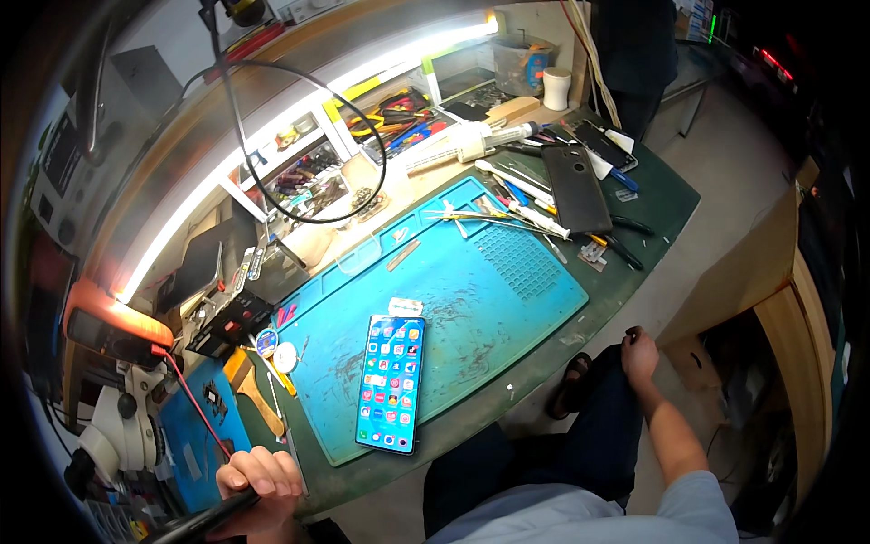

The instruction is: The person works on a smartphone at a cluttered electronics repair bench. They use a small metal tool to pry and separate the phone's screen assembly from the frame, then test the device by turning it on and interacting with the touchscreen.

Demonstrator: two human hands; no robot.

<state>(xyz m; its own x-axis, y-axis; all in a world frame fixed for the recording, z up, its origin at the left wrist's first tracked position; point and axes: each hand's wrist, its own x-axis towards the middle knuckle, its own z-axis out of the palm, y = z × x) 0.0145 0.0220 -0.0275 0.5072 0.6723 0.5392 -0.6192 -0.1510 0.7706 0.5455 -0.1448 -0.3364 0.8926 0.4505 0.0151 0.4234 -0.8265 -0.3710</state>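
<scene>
My left hand [261,480] is closed around a long black bar-shaped thing [204,517] that runs off the lower edge; I cannot make out its kind. My right hand [640,354] hangs beside my right knee, away from the bench, with its fingers curled in; whatever is in them, if anything, is hidden. Between the two hands a smartphone [391,381] lies face up on the blue work mat [453,299], its screen lit with rows of app icons. A small white piece [405,306] lies against its top edge. Neither hand touches the phone.
Tweezers [467,218], syringes and a dark phone [576,190] crowd the mat's far right. An orange multimeter [109,322] with a red lead stands left, near a white microscope [118,422]. A black cable [385,154] loops above the bench. A cardboard box [743,254] stands right.
</scene>
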